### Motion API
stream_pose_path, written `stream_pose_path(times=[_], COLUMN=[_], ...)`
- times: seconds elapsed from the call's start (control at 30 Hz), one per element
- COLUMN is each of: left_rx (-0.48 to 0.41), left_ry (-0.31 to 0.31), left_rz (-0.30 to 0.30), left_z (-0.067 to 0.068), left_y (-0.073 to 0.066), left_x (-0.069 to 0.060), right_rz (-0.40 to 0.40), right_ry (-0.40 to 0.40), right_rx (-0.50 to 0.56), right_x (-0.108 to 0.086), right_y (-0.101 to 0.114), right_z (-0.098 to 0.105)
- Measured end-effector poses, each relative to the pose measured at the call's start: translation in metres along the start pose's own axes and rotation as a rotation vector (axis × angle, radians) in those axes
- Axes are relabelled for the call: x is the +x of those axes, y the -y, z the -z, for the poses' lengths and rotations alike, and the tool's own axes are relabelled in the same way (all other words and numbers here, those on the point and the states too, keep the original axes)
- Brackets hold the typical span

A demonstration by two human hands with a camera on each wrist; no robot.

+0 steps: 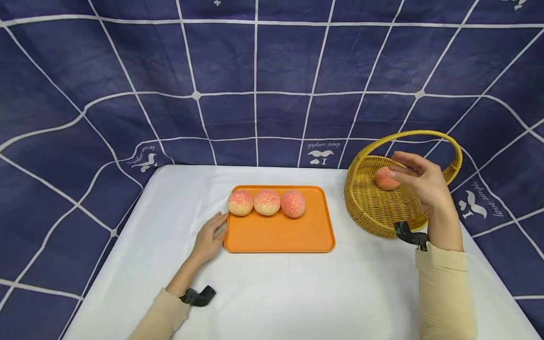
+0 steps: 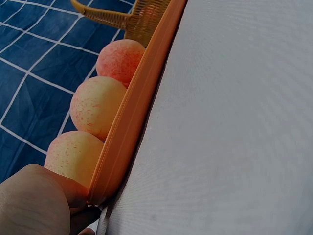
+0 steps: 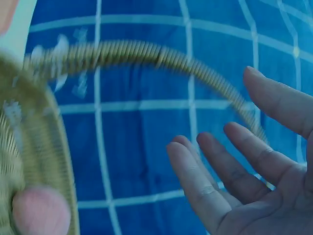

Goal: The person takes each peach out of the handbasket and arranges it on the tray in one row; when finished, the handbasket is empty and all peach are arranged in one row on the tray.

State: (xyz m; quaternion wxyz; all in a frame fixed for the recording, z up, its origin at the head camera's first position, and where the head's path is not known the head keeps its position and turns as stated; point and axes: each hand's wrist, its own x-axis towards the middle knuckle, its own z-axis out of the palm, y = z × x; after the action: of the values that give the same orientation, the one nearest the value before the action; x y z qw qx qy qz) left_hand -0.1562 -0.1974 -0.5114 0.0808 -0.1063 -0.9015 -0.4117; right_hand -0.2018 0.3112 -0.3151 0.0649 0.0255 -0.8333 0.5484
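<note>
Three round pink-and-yellow peaches line the back of the orange tray [image 1: 278, 236]: a left peach [image 1: 240, 203], a middle peach [image 1: 267, 203] and a redder right peach [image 1: 293, 204]. My left hand [image 1: 208, 240] rests against the tray's left edge, fingers touching the rim; the left wrist view hides part of them. Another peach [image 1: 386, 178] lies inside the yellow wicker basket [image 1: 365, 208]. Over that basket is my right hand [image 1: 425, 184], holding nothing. Its fingers [image 3: 234, 171] are spread and slightly bent in the right wrist view, apart from the peach [image 3: 41, 211].
A tall arched handle [image 1: 408, 134] rises over the basket, close to my right hand. White cloth [image 1: 272, 293] covers the table. Behind it hangs a navy curtain [image 1: 289, 61] with white grid lines.
</note>
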Motion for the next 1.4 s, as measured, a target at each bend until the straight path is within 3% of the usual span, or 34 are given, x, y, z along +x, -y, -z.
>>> stream_pose_path(times=[0.13, 0.23, 0.6, 0.8, 1.07, 1.23, 1.4], left_rx=[0.007, 0.006, -0.020, -0.022, -0.009, -0.002, -0.001], left_ry=[0.014, 0.018, -0.027, -0.024, -0.021, -0.018, -0.015], left_rz=[0.038, 0.035, -0.024, -0.021, -0.016, -0.007, -0.010], left_z=[0.001, 0.001, -0.002, -0.002, -0.001, 0.000, 0.000], left_y=[0.000, 0.000, 0.001, 0.001, 0.001, 0.001, 0.001], left_x=[-0.002, -0.003, -0.002, -0.001, -0.001, 0.000, 0.000], right_rz=[-0.088, -0.141, -0.245, -0.334, -0.432, -0.442, -0.447], right_ry=[-0.032, -0.062, -0.204, -0.237, -0.291, -0.279, -0.264], right_rx=[-0.041, -0.081, -0.106, -0.100, 0.017, 0.027, -0.027], right_x=[0.020, 0.032, 0.073, 0.080, 0.085, 0.082, 0.082], right_y=[-0.015, -0.028, -0.065, -0.081, -0.103, -0.112, -0.121], right_z=[0.018, 0.023, 0.017, 0.013, 0.011, 0.010, 0.008])
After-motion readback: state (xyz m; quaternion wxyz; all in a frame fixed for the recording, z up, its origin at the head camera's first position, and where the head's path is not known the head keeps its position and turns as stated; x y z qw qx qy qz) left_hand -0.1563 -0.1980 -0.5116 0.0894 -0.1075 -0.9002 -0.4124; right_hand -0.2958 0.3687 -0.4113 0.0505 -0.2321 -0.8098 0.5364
